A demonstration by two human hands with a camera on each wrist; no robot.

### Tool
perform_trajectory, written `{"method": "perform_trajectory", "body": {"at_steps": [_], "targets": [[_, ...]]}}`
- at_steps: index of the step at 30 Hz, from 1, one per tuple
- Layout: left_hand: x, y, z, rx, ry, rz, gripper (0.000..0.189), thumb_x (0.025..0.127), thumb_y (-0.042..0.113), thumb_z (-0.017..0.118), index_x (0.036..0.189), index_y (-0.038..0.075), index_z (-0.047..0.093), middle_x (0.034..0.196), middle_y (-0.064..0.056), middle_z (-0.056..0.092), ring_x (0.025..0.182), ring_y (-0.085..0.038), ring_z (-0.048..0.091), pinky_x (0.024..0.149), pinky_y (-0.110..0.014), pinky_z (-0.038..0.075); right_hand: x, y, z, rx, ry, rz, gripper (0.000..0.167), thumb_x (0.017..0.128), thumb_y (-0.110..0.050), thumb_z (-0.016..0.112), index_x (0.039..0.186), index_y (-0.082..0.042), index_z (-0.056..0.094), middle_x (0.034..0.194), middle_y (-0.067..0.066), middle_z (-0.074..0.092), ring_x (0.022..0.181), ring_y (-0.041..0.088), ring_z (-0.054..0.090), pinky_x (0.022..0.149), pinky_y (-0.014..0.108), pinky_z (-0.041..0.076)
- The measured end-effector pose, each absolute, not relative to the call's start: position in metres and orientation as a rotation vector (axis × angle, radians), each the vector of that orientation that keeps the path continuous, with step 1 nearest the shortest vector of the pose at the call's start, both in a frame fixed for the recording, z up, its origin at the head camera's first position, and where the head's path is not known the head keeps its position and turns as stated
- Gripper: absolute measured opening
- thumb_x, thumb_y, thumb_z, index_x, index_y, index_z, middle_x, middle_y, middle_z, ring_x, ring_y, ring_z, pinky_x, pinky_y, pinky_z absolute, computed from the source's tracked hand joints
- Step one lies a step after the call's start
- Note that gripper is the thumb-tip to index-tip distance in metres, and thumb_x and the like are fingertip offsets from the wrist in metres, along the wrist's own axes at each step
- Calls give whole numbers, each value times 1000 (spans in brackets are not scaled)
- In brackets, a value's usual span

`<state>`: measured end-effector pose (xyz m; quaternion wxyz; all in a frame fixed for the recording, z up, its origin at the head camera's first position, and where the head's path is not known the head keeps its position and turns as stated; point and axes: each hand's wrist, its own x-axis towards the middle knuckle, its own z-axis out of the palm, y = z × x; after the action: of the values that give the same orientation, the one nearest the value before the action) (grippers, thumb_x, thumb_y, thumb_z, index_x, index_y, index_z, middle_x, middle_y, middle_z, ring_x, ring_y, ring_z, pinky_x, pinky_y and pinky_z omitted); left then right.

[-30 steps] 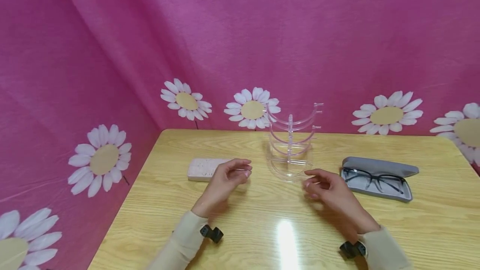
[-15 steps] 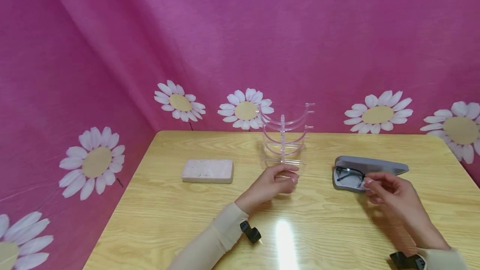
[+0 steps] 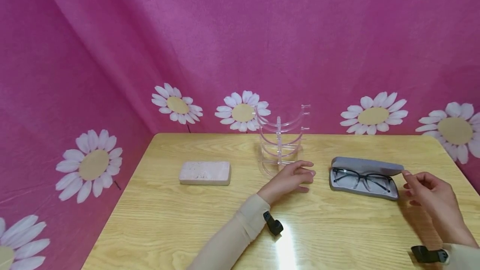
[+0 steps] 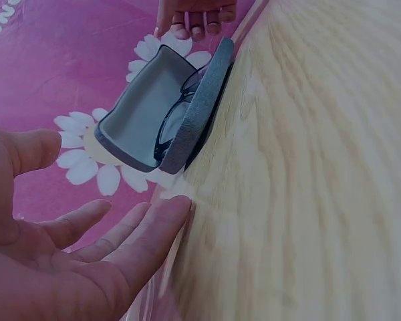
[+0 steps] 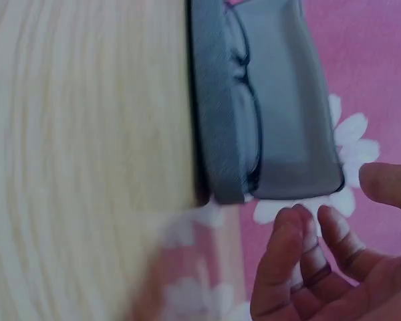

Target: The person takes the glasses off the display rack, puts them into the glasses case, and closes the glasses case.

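Observation:
A grey glasses case (image 3: pixel 361 191) stands with its lid up on the right of the table, and black-framed glasses (image 3: pixel 361 176) lie inside it. My right hand (image 3: pixel 435 199) is at the case's right end, thumb and fingers apart, with the thumb tip right by the lid's corner in the head view. Left of the case, my left hand (image 3: pixel 288 180) hovers over the table with loosely extended fingers and nothing in them. The left wrist view shows its fingers (image 4: pixel 140 247) spread toward the case. Partly behind that hand stands a clear plastic glasses stand (image 3: pixel 279 136).
A closed pale pink case (image 3: pixel 205 173) lies on the left of the wooden table (image 3: pixel 157 220). Behind the table's back edge hangs a magenta cloth (image 3: pixel 225 32) printed with white daisies.
Both hands have moved to the right. My left hand came from beside the pink case past the stand; my right went from left of the grey case, across its front, to its right end.

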<state>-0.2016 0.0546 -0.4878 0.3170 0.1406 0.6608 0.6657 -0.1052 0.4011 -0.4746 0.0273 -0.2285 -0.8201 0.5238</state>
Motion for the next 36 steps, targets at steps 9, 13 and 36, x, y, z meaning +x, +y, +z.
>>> {"method": "perform_trajectory", "body": {"at_steps": [9,13,36], "targets": [[-209,88,-485,346,1735,1690,55,106,31,61,155,9,48,147,-13,62,126,-29,66,95,-40,62,-124,417,-481,-813,-2688,1649,95,105,-66,30,159,12,26,86,-27,57,71,-9,59,61,20,56],[-210,97,-482,326,1785,1652,55,106,36,61,155,16,50,141,-9,67,117,-25,70,90,-39,64,-128,418,-480,-762,-2726,1730,98,105,-68,29,159,13,22,85,-28,60,74,-8,62,63,19,57],[-222,116,-474,287,1902,1517,56,101,45,68,132,-1,69,122,-12,75,102,-23,76,85,-38,65,-131,429,-470,-571,-2979,1745,93,108,-62,29,154,19,29,138,35,62,93,-1,66,80,30,63]]}}
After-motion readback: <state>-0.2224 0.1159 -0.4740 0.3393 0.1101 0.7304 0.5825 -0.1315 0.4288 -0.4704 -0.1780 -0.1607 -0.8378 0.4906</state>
